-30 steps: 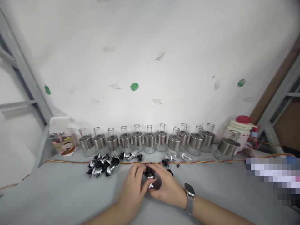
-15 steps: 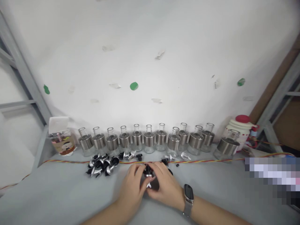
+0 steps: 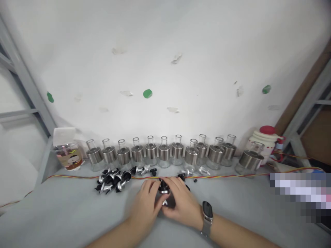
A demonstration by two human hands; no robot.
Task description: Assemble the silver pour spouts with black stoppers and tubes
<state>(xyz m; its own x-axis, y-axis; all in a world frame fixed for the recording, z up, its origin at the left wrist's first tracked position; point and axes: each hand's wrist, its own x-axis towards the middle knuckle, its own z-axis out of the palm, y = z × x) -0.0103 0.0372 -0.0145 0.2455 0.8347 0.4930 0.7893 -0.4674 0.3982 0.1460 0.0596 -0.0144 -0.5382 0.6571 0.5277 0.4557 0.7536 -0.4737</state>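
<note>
at near centre, my left hand (image 3: 145,204) and right hand (image 3: 183,204), both partly curled, grip a black-and-silver pourer (image 3: 163,188) between them; a little farther, at left, lies a heap of pourers (image 3: 113,179); farthest, glass bottles (image 3: 164,153) stand before a white wall (image 3: 196,69).

Glass bottles (image 3: 164,152), pourer (image 3: 163,188) apparently metal and plastic

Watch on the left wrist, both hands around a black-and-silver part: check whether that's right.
Wrong wrist: the head view shows the watch on the wrist of the right hand. Both it and the left hand are around a black-and-silver part.
</note>
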